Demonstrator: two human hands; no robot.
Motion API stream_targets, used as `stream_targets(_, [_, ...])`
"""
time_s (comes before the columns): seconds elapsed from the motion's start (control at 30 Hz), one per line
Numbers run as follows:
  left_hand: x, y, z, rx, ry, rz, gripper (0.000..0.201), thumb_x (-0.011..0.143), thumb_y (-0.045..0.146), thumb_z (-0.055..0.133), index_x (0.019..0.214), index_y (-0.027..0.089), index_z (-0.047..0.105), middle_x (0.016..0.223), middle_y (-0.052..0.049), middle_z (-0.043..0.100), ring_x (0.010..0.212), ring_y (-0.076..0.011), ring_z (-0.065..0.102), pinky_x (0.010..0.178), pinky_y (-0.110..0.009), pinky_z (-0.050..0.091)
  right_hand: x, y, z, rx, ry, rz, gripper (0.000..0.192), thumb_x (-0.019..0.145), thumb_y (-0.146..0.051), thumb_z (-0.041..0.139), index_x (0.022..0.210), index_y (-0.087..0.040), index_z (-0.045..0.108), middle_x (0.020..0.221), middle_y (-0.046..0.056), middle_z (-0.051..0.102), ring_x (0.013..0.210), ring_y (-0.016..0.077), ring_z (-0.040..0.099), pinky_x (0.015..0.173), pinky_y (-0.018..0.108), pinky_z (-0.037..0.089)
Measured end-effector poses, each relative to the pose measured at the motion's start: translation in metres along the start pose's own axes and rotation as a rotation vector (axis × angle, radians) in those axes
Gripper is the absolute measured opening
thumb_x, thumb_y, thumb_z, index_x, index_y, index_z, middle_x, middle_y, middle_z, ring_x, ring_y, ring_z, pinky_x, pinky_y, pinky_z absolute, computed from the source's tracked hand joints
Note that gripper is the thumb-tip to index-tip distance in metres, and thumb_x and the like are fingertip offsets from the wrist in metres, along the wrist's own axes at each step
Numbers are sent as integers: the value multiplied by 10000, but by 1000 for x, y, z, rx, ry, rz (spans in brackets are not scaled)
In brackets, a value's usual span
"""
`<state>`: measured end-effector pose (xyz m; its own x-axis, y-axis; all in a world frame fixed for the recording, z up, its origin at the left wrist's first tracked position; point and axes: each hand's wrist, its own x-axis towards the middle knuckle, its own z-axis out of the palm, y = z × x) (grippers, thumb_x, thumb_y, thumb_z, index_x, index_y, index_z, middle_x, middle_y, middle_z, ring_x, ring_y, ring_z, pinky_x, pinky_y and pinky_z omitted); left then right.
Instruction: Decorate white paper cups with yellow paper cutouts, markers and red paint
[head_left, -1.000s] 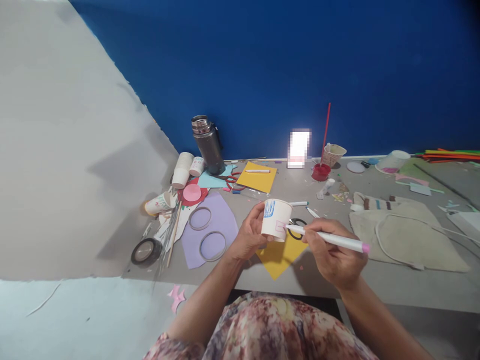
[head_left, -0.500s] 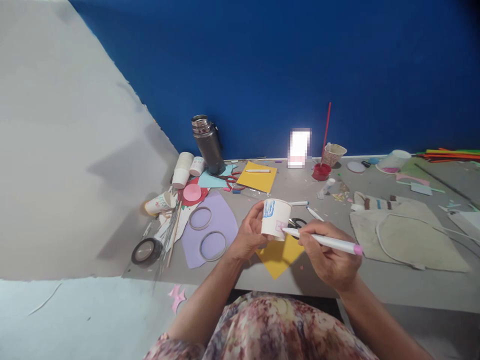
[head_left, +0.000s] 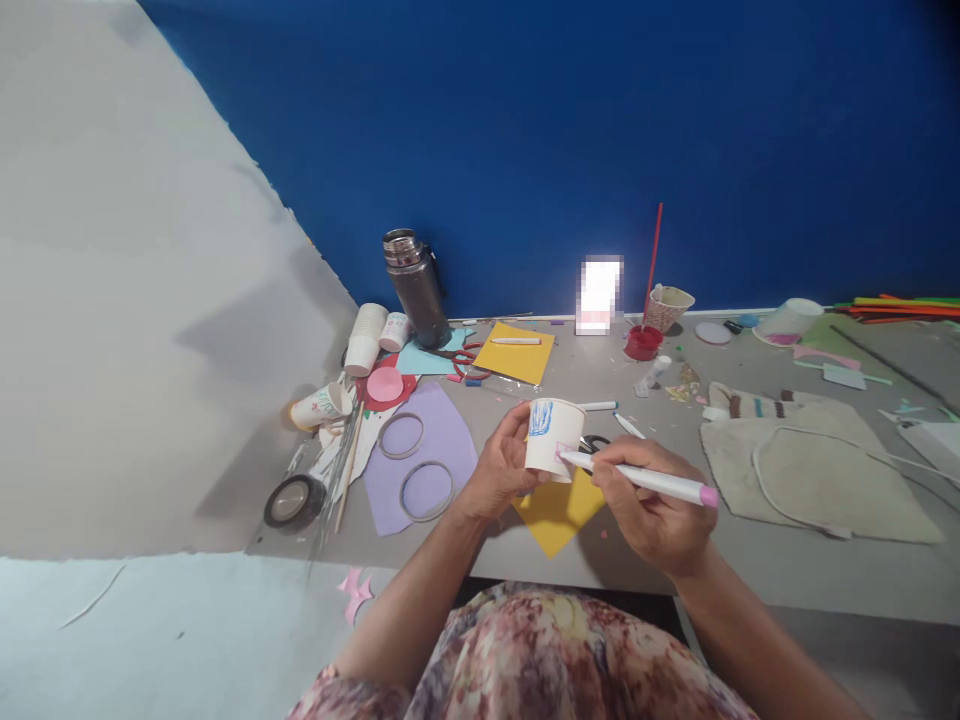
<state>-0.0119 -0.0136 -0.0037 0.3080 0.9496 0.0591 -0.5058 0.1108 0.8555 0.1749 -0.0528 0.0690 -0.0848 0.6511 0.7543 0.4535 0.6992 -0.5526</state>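
My left hand [head_left: 496, 470] holds a small white paper cup [head_left: 553, 436] upside down, just above the grey table. The cup bears a blue drawing on its left side and a pink shape lower right. My right hand [head_left: 651, 505] grips a white marker with a pink end [head_left: 645, 479], its tip touching the pink shape on the cup. A yellow paper piece [head_left: 555, 510] lies under both hands, and black scissors [head_left: 596, 442] peek out behind the cup.
A purple sheet with two rings [head_left: 424, 456], a tape roll [head_left: 290, 502], stacked paper cups [head_left: 366, 338], a dark flask [head_left: 416, 288] and a red paint pot [head_left: 643, 342] lie on the grey table [head_left: 765, 570]. A beige cloth bag [head_left: 810, 470] is at the right. A blue wall stands behind.
My right hand and the marker have shifted slightly left, with the tip moving over the pink shape on the cup. The left hand and cup have stayed nearly still.
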Motion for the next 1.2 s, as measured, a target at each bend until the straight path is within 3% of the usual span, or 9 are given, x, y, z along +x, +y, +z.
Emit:
stream_targets(0.17, [0,-1,-2,1,15,-5,990,496,328,1033,1383,278,596,1518,-132,562,1388,-342,536,1006,-359,519,-3,2,-1,-17,1,26,161,919,-151,619,789,-224,682,647,-7,703,516,139,629,502,262,485])
stream_targets(0.33, [0,-2,-3,-12,20,-15,995,478,321,1037,1375,275,610,1510,-134,573,1369,-341,548,979,-353,528,-10,8,-5,25,99,60,135,930,-134,638,850,-231,688,675,-10,702,546,149,643,515,269,498])
stream_targets(0.77, [-1,1,0,-85,38,-89,1005,460,319,1037,1371,276,615,1551,-128,555,1366,-356,566,958,-350,534,-12,12,-5,17,100,50,117,922,-138,659,887,-237,711,711,-2,725,569,155,665,537,272,527])
stream_targets(0.97, [-4,6,-2,-175,-4,-117,931,630,399,963,1451,211,566,1444,-173,643,1296,-378,641,1027,-462,532,-13,25,-6,-4,159,93,102,937,-166,683,997,-233,733,753,4,746,613,164,697,575,275,549])
stream_targets(1.2, [-3,14,-1,-224,-57,-158,837,730,497,885,1443,186,577,1369,-200,692,1292,-418,644,1021,-487,526,3,37,-4,-5,106,213,160,1000,-239,624,1116,-214,731,758,5,756,555,127,655,578,245,541])
